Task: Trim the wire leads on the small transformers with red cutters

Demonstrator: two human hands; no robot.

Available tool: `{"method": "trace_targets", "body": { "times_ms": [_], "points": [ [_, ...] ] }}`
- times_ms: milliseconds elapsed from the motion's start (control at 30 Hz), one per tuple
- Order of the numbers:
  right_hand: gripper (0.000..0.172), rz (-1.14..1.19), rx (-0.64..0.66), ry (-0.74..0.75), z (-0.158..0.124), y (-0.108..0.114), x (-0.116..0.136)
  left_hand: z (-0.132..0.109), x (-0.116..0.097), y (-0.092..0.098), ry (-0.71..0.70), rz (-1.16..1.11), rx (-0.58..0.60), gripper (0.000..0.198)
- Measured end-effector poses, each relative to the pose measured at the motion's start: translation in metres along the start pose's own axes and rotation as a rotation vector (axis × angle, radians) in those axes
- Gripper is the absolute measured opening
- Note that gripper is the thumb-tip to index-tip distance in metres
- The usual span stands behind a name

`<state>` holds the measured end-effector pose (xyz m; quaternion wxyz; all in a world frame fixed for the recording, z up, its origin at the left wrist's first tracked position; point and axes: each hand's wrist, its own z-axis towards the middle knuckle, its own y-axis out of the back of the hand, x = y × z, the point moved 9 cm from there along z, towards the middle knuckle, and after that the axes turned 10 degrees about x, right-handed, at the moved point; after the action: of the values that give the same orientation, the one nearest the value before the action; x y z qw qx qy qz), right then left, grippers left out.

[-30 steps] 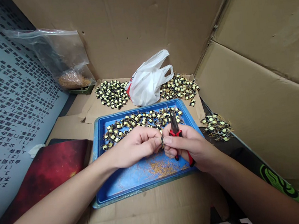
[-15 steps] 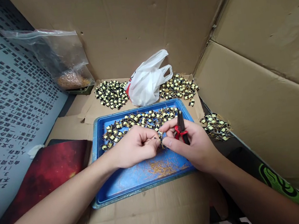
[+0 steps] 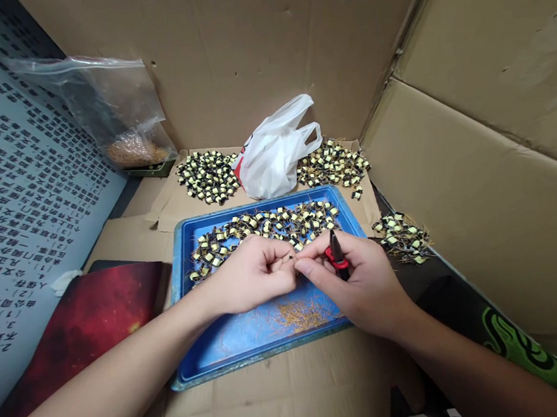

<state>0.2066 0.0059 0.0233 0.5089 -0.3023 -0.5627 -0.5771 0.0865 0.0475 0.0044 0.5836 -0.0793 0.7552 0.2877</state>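
Over the blue tray point(image 3: 182, 311), my left hand point(image 3: 248, 274) is closed in a pinch on a small dark coil component point(image 3: 291, 257), mostly hidden by the fingers. My right hand point(image 3: 365, 279) holds red-handled pliers point(image 3: 338, 260) against the palm, their dark jaws pointing up. Its thumb and forefinger are pinched together at the component, touching the left fingertips. Behind the hands, many yellow-and-black coil components point(image 3: 260, 222) with thin copper-coloured wires lie in the tray. Loose wire clippings point(image 3: 300, 315) are heaped in its near part.
Beyond the tray stands a white plastic bag point(image 3: 273, 159) between two component piles point(image 3: 209, 176). Another pile point(image 3: 403, 236) lies at the right. A clear zip bag point(image 3: 124, 112) holds copper-coloured bits at the back left. Cardboard walls point(image 3: 252, 52) rise behind and right.
My right hand has moved slightly left, its thumb and forefinger now meeting at the left fingertips. The pliers have turned and sit lower in the hand. My left hand stays nearly still.
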Motion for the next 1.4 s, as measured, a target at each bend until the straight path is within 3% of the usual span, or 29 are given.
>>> {"method": "trace_targets", "body": {
  "times_ms": [300,667,833,1100,1400],
  "points": [
    [0.015,0.168,0.007,-0.065,0.006,0.004,-0.006,-0.001,-0.003,0.006,-0.088,-0.217,-0.017,0.033],
    [0.015,0.255,0.216,-0.056,0.013,-0.010,-0.010,-0.002,0.002,-0.004,-0.068,-0.398,0.101,0.039],
    [0.013,0.099,0.127,-0.052,0.010,-0.003,-0.010,-0.002,0.001,-0.007,-0.049,-0.377,0.124,0.035],
    [0.009,-0.299,-0.034,0.232,0.003,0.012,0.019,-0.002,-0.004,-0.007,-0.075,-0.324,0.105,0.033],
    [0.021,-0.371,-0.041,0.448,-0.003,0.009,0.031,-0.001,-0.004,-0.007,-0.071,-0.272,0.109,0.023]
  ]
}}
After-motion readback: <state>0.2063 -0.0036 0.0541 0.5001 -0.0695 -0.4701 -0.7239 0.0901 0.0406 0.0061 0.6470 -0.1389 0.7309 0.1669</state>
